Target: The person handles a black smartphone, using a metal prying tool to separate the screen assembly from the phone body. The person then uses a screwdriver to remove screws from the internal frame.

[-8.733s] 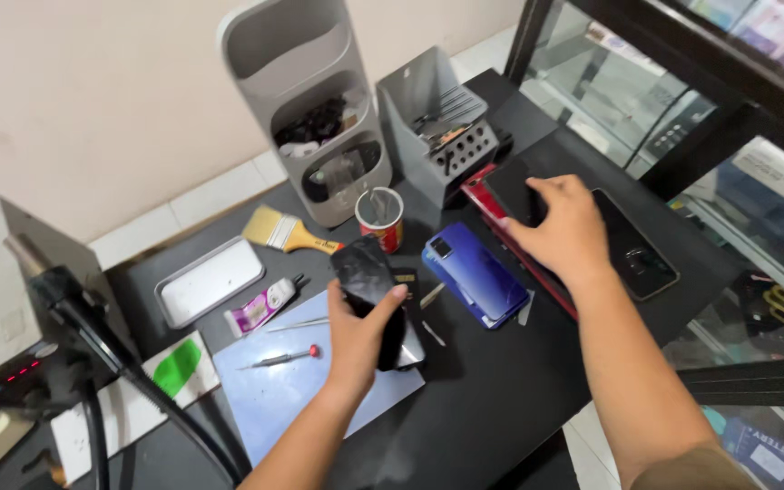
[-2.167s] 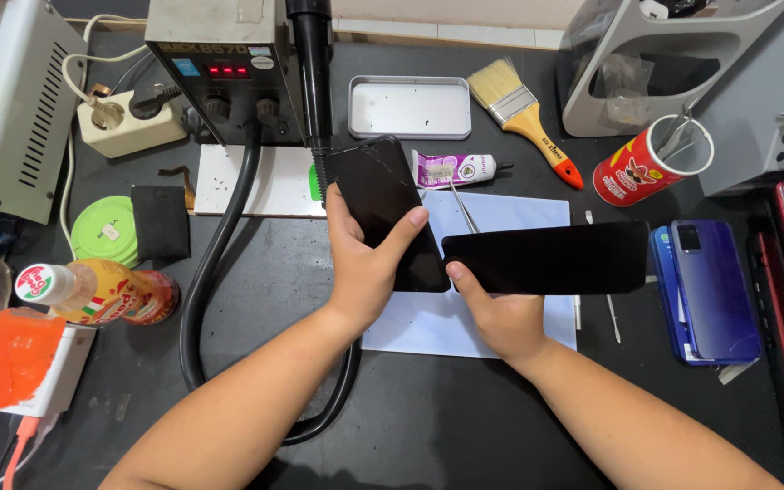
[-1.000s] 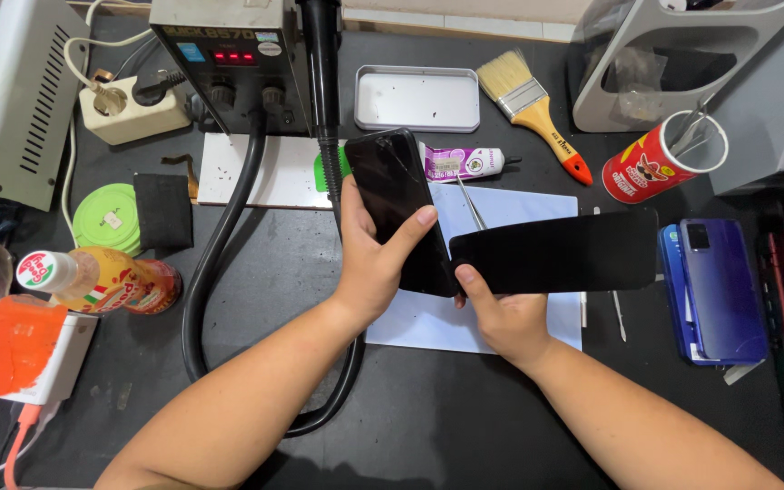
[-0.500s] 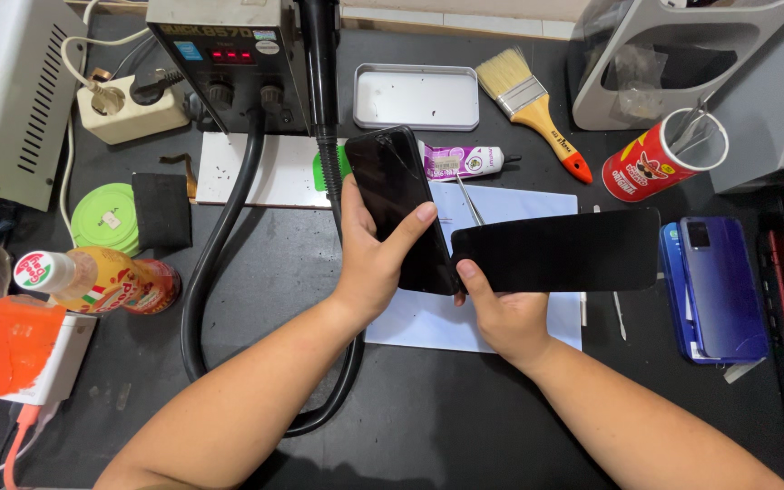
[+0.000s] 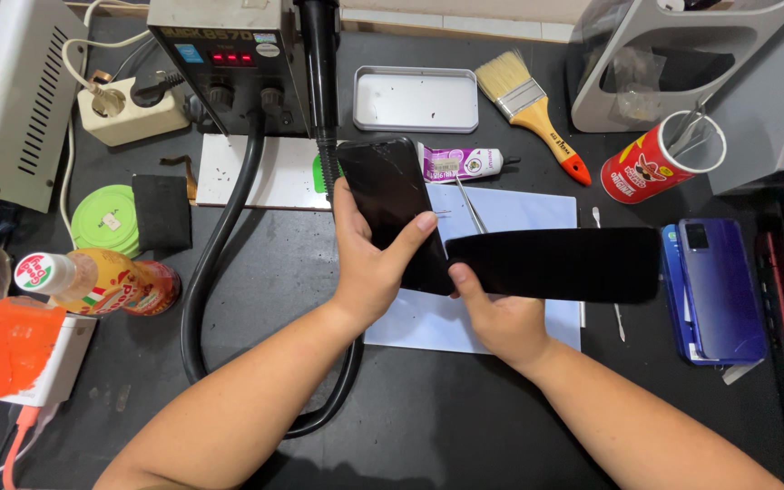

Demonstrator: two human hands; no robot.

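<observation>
Over the pale blue mat [image 5: 510, 213] at the middle of the black bench [image 5: 256, 272], my left hand [image 5: 369, 263] is clamped on a black phone [image 5: 394, 204], thumb across its dark, scratched glass and fingers behind, the phone tilted with its top toward 11 o'clock. My right hand [image 5: 496, 318] pinches the left end of a long black screen panel [image 5: 555, 265], which lies level and runs out toward 3 o'clock; its near end touches the lower edge of the phone. The two hands sit close together, each closed on its own piece.

At 12 o'clock from the phone stands the hot-air station [image 5: 229, 54] with red digits lit, its thick black hose [image 5: 220, 245] looping down past my left forearm. At 1 o'clock lie a small purple-and-white tube [image 5: 460, 165], a shallow metal tray [image 5: 415, 98] and a yellow-handled brush [image 5: 533, 109]. Tweezers [image 5: 472, 204] rest on the mat just beside the phone. At 3 o'clock, past the panel's far end, a blue phone [image 5: 719, 290] lies back up, with a red cup [image 5: 660, 168] of tools above it. At 9 o'clock sit a green tape roll [image 5: 102, 218] and a small bottle [image 5: 93, 281].
</observation>
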